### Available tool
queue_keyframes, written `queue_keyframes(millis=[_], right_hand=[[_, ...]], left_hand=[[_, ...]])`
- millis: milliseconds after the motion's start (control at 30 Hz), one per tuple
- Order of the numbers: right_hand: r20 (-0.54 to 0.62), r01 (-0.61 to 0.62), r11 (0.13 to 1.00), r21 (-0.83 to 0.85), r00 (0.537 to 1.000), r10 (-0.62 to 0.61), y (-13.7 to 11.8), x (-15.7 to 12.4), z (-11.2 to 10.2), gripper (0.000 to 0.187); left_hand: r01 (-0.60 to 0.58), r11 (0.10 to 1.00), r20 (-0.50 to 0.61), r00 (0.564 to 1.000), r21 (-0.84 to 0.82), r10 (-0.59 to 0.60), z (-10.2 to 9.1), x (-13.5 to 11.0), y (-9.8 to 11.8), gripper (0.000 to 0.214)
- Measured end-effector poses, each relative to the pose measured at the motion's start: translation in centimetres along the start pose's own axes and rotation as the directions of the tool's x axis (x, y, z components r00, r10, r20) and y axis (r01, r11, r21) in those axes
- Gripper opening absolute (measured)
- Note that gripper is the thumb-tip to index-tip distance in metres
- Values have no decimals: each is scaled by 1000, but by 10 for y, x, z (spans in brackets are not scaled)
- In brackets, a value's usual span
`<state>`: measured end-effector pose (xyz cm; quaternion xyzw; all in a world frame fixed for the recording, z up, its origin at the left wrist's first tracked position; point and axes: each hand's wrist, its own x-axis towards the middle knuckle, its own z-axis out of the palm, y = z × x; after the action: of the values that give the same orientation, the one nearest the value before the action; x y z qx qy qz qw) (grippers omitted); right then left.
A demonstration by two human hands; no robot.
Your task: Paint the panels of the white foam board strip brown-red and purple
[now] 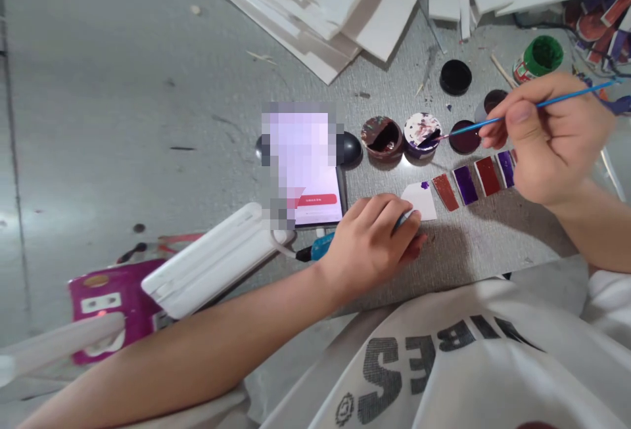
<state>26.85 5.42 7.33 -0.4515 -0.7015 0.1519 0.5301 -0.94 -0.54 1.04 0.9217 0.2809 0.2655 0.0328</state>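
My right hand (547, 133) is closed around a thin blue paintbrush (566, 96). The brush tip reaches the opening of a small paint jar (421, 128) with a paint-smeared white top and dark purple paint inside. Next to that jar stands a brown paint jar (382, 136). My left hand (372, 238) is wrapped round a blue corded tool (323, 245), whose far end is mostly hidden by the fingers. Close to those fingertips lies a white card piece (422, 205) with a purple dab near its upper edge. Red and purple painted strips (466, 184) lie in a row beside it.
A lit phone (318, 179), partly blurred, leans by a black round object (350, 150). A white power bank (211, 261) and a purple socket block (118, 304) sit left. White foam sheets (315, 41) lie behind; a green paint jar (542, 58) and a black lid (455, 77) stand right.
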Motion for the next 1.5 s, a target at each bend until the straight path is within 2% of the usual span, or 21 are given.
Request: queue_keyframes(millis=[100, 333, 600, 867, 1000, 1167, 1333, 1500], right_hand=[[-10, 48, 999, -22, 999, -48, 6, -2, 7, 28], [-56, 64, 997, -36, 996, -66, 8, -3, 10, 25], [-27, 25, 999, -37, 999, -26, 6, -6, 10, 23], [-7, 49, 999, -16, 999, -49, 7, -5, 8, 27], [17, 13, 996, -84, 1000, -12, 4, -5, 4, 24], [76, 54, 990, -134, 996, -44, 9, -10, 5, 20], [101, -27, 995, -98, 994, 36, 16, -14, 9, 31], [84, -102, 995, 18, 991, 100, 16, -13, 12, 32]], left_hand=[[1, 1000, 2, 1000, 1, -1, 0, -1, -1, 17], [-2, 1000, -10, 1000, -4, 2, -2, 0, 0, 18], [4, 1000, 2, 1000, -1, -4, -2, 1, 0, 18], [-1, 1000, -4, 1000, -3, 0, -2, 0, -1, 19], [8, 1000, 9, 1000, -12, -8, -2, -1, -1, 18], [4, 999, 16, 1000, -32, -4, -3, -1, -1, 16], [16, 1000, 17, 1000, -25, -16, -3, -1, -1, 15], [19, 999, 24, 1000, -34, -18, -3, -1, -1, 14]])
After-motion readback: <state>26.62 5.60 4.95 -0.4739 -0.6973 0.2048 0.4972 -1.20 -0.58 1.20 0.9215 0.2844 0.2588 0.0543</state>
